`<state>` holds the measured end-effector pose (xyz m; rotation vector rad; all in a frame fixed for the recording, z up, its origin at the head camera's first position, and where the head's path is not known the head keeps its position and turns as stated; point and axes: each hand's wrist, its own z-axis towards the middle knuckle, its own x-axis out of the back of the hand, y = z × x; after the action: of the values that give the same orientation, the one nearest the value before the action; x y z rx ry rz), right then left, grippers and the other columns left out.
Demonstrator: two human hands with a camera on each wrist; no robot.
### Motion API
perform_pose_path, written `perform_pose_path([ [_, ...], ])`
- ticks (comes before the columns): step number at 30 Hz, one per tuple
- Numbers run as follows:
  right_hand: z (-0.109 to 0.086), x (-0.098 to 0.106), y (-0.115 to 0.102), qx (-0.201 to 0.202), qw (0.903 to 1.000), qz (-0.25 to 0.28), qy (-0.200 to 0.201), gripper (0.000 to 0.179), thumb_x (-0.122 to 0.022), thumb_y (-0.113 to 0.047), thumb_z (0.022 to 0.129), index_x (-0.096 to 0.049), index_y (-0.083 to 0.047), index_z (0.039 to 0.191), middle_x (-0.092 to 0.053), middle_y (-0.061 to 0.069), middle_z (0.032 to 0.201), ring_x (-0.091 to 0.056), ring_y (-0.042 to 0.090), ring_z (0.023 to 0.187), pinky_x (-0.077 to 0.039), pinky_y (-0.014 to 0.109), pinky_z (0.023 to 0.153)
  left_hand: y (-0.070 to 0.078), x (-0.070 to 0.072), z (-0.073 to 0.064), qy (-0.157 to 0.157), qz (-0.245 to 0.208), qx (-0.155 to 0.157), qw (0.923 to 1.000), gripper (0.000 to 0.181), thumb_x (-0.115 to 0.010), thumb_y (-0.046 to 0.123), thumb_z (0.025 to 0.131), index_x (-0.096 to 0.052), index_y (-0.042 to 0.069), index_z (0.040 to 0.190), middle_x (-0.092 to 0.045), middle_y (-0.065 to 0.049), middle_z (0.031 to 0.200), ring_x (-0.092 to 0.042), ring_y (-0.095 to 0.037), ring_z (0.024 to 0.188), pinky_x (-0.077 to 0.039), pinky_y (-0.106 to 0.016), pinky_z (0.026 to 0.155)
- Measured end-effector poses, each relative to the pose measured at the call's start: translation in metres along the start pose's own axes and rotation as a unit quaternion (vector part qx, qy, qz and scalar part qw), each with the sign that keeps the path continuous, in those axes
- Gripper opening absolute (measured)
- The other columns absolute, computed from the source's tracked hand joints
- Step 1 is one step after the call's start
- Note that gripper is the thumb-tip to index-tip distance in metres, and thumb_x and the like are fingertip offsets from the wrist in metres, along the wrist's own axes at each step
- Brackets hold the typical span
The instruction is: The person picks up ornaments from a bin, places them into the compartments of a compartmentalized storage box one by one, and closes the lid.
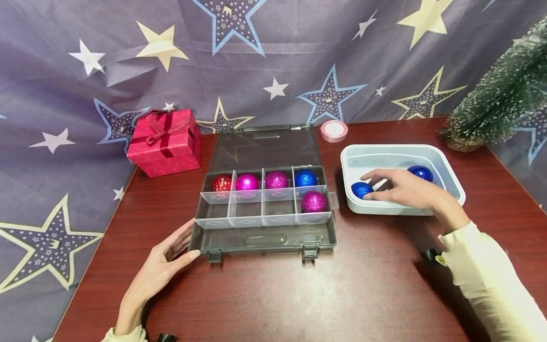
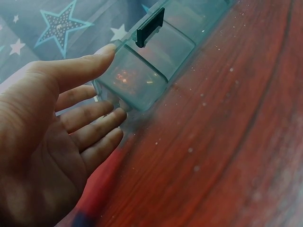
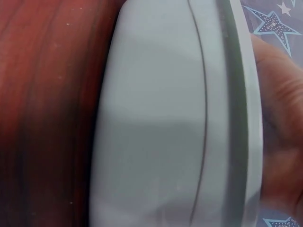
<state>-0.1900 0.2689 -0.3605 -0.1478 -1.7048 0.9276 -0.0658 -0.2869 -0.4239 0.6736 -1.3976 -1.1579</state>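
Note:
My right hand [image 1: 403, 188] reaches into a pale blue-white tub [image 1: 458, 194], thumb and fingers curled round a blue glitter ball [image 1: 360, 191]. A second, shiny blue ball [image 1: 420, 173] lies behind that hand in the tub. In the right wrist view the tub wall [image 3: 156, 104] hides the fingertips. At the left end of an open, see-through divided box [image 1: 265, 240], my left hand [image 1: 160, 266] rests with fingers extended and thumb by the front corner. The back row holds a red ball [image 1: 221, 184], two magenta balls [image 1: 247, 182] and a blue one [image 1: 306, 179]; another magenta ball [image 1: 314, 202] sits front right.
The box lid [image 1: 265, 149] lies folded back toward the curtain. Behind it to the left stands a red gift box [image 1: 166, 145]. A pink ribbon roll [image 1: 334, 130] lies near the tub's back corner. At the far right is a small frosted tree [image 1: 500, 95].

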Motion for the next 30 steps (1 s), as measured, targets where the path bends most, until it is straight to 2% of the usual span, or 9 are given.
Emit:
perform_pose_path([
  [7, 0.005, 0.0, 0.003, 0.023, 0.9996, 0.002, -0.016, 0.04, -0.077, -0.015, 0.095, -0.067, -0.003, 0.132, -0.071, 0.011, 0.118, -0.066, 0.029, 0.112, -0.051, 0.053, 0.096, 0.0, 0.0, 0.0, -0.001, 0.0, 0.002, 1.0, 0.068, -0.069, -0.003, 0.098, -0.04, 0.006, 0.159, -0.046, -0.023, 0.155, -0.052, -0.004, 0.134, -0.041, -0.014, 0.106],
  [13, 0.007, 0.0, 0.003, 0.037, 0.9992, -0.002, -0.014, 0.04, -0.077, -0.016, 0.095, -0.068, -0.003, 0.132, -0.072, 0.009, 0.116, -0.067, 0.026, 0.109, -0.052, 0.051, 0.094, 0.0, 0.001, 0.0, 0.0, 0.0, 0.005, 1.0, 0.068, -0.069, -0.002, 0.098, -0.04, 0.006, 0.159, -0.046, -0.023, 0.154, -0.052, -0.003, 0.134, -0.041, -0.014, 0.105],
  [21, 0.003, 0.0, 0.003, 0.026, 0.9996, -0.002, 0.0, 0.044, -0.078, -0.021, 0.096, -0.067, -0.004, 0.135, -0.072, 0.009, 0.119, -0.066, 0.029, 0.112, -0.053, 0.052, 0.094, 0.0, -0.001, -0.001, -0.001, -0.006, 0.007, 1.0, 0.068, -0.069, -0.002, 0.098, -0.039, 0.004, 0.159, -0.047, -0.024, 0.153, -0.052, -0.003, 0.134, -0.042, -0.014, 0.105],
  [24, 0.001, 0.001, 0.001, 0.017, 0.9998, -0.001, 0.007, 0.045, -0.077, -0.024, 0.097, -0.066, -0.006, 0.137, -0.071, 0.009, 0.12, -0.066, 0.028, 0.112, -0.053, 0.05, 0.093, 0.0, -0.001, -0.001, -0.002, -0.006, 0.009, 0.9999, 0.068, -0.069, -0.002, 0.098, -0.039, 0.005, 0.159, -0.047, -0.024, 0.153, -0.052, -0.003, 0.134, -0.041, -0.014, 0.105],
  [30, -0.003, 0.006, 0.001, 0.009, 0.9996, -0.008, 0.026, 0.046, -0.073, -0.03, 0.099, -0.065, -0.011, 0.14, -0.071, 0.01, 0.124, -0.067, 0.023, 0.11, -0.052, 0.037, 0.09, 0.001, -0.001, -0.001, -0.001, -0.003, 0.005, 1.0, 0.068, -0.069, -0.002, 0.098, -0.039, 0.004, 0.159, -0.047, -0.024, 0.153, -0.053, -0.003, 0.133, -0.042, -0.014, 0.105],
])
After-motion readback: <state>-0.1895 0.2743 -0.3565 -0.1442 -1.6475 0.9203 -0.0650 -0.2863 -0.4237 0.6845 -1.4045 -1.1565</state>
